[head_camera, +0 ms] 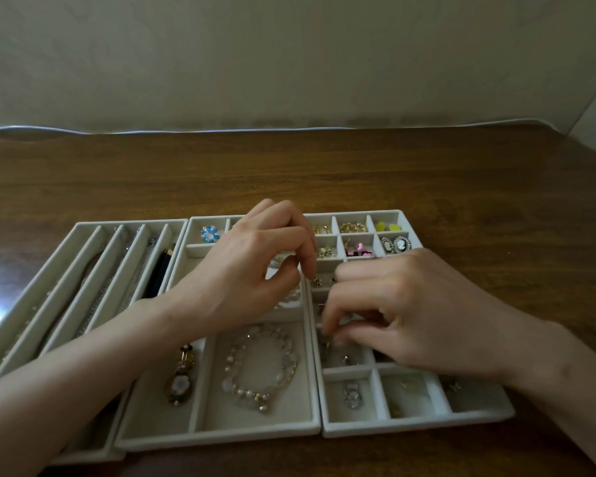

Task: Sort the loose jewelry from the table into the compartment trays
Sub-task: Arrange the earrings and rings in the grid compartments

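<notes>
From my remote seat, the wooden counter (289,173) carried three pale trays set edge to edge, I judged so that any piece could reach its slot with a short move. The long-slot tray (83,228) lay left of the left grip (255,263) for chains. The middle tray (221,438) lay under it for bulky pieces, and the grid tray (417,425) lay under the right grip (410,311) for small ones. The left grip hung with fingers loosely curled and nothing that I could see in them, its fingertips down by the wall between those two trays. The right grip had thumb and fingertips drawn together over a small cell; whether they pinched a piece I could not tell. The jewelry (210,233) I could see lay in compartments: the bead bracelet (230,368) just below the left grip, the cameo earrings (395,244) just beyond the right.
</notes>
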{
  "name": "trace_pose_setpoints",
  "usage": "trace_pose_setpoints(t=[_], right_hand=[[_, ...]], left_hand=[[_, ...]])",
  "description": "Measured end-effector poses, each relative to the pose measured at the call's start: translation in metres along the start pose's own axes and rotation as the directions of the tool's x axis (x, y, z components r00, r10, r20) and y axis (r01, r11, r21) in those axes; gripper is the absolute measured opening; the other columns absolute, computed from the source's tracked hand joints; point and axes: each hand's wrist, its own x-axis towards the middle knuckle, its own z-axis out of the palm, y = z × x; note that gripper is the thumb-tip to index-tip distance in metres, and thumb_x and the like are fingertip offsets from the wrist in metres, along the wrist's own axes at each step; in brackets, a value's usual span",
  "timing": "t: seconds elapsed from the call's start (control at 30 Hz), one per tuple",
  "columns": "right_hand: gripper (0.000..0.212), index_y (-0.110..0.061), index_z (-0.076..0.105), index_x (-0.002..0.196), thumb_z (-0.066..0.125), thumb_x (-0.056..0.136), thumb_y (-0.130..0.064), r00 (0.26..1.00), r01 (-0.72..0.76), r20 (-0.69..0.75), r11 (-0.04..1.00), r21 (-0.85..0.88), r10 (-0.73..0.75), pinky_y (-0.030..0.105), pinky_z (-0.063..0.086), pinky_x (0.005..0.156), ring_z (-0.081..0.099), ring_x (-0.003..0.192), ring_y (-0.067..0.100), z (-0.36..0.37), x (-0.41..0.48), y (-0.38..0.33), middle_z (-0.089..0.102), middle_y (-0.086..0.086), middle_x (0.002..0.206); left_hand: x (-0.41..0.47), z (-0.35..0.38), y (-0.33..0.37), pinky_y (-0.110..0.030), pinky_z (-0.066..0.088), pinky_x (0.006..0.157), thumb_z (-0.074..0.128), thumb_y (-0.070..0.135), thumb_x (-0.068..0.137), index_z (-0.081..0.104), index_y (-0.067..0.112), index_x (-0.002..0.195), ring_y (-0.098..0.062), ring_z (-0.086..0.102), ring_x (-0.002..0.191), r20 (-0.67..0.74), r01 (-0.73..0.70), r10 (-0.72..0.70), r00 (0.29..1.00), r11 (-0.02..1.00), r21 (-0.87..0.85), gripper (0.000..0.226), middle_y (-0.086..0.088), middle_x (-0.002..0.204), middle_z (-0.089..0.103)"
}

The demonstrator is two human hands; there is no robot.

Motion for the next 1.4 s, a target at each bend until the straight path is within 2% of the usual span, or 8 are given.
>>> trace_pose_setpoints(t=[0.13,0.3,0.5,0.67,0.87,0.97,1.3,1.4], right_hand=[[0.004,-0.034,0.07,0.079,0.074,0.078,-0.034,0.996,-0.064,0.07,0.993,0.096,0.057,0.012,0.037,0.061,0.054,0.071,-0.001,-0.01,-0.004,0.006,0.057,-0.018,0.073],[0.004,-0.036,0.071,0.084,0.071,0.08,-0.035,0.987,-0.065,0.15,0.994,0.09,0.051,0.008,0.034,0.061,0.053,0.077,-0.004,-0.003,-0.002,0.004,0.055,-0.022,0.076],[0.001,-0.03,0.072,0.081,0.072,0.08,-0.03,0.992,-0.087,0.1,0.983,0.16,0.072,0.013,0.041,0.065,0.056,0.079,-0.001,-0.004,-0.001,0.009,0.058,-0.02,0.078],[0.004,-0.025,0.073,0.077,0.076,0.077,-0.021,0.986,-0.166,0.091,0.899,0.405,0.141,0.024,0.049,0.066,0.06,0.078,0.01,-0.019,-0.006,0.024,0.063,-0.014,0.078],[0.004,-0.024,0.073,0.076,0.075,0.076,-0.02,0.984,-0.178,0.058,0.873,0.455,0.171,0.042,0.05,0.063,0.06,0.071,0.02,-0.02,-0.008,0.037,0.065,-0.014,0.077],[0.003,-0.023,0.073,0.076,0.075,0.076,-0.021,0.982,-0.186,0.047,0.867,0.463,0.185,0.043,0.051,0.064,0.061,0.071,0.02,-0.021,-0.009,0.04,0.066,-0.014,0.076],[0.003,-0.022,0.073,0.076,0.075,0.076,-0.02,0.976,-0.201,0.015,0.871,0.448,0.218,0.041,0.052,0.065,0.061,0.071,0.016,-0.025,-0.012,0.042,0.066,-0.012,0.075],[0.004,-0.024,0.072,0.075,0.074,0.076,-0.02,0.973,-0.209,0.011,0.87,0.446,0.229,0.039,0.052,0.065,0.061,0.071,0.015,-0.025,-0.012,0.042,0.066,-0.012,0.076]], left_hand=[[0.0,0.0,0.001,-0.02,0.04,0.075,0.044,0.019,0.078,0.064,0.021,0.075,-0.007,0.049,0.095,0.008,0.009,-0.009,1.0,1.0,0.003,0.021,0.01,0.094,0.055],[0.0,-0.001,0.005,-0.02,0.04,0.079,0.046,0.021,0.079,0.065,0.021,0.078,-0.01,0.05,0.097,0.03,0.004,-0.003,1.0,0.999,-0.04,0.019,0.008,0.096,0.056],[0.001,-0.007,0.01,-0.016,0.036,0.089,0.056,0.032,0.079,0.063,0.027,0.088,-0.014,0.048,0.108,0.172,0.029,-0.003,0.985,0.988,-0.149,0.011,0.01,0.105,0.053],[0.003,-0.015,0.015,-0.01,0.031,0.088,0.064,0.051,0.073,0.062,0.038,0.078,-0.007,0.042,0.107,0.326,-0.024,0.046,0.944,0.997,-0.073,0.014,0.019,0.106,0.047],[0.002,-0.015,0.024,-0.015,0.034,0.085,0.062,0.055,0.071,0.064,0.039,0.075,0.002,0.038,0.098,0.401,-0.118,0.08,0.913,0.991,0.07,0.016,0.022,0.102,0.044],[0.003,-0.012,0.032,-0.02,0.037,0.081,0.067,0.051,0.07,0.065,0.037,0.074,0.002,0.035,0.091,0.396,-0.141,0.077,0.915,0.981,0.134,0.014,0.02,0.098,0.047],[0.007,-0.003,0.052,-0.017,0.024,0.088,0.062,0.043,0.082,0.065,0.035,0.09,0.002,0.026,0.097,0.439,-0.134,-0.003,0.899,0.95,0.281,0.012,0.022,0.1,0.039],[0.004,0.001,0.051,-0.02,0.032,0.09,0.065,0.039,0.08,0.065,0.035,0.085,0.002,0.029,0.095,0.402,-0.15,0.029,0.915,0.951,0.271,0.006,0.021,0.097,0.042]])
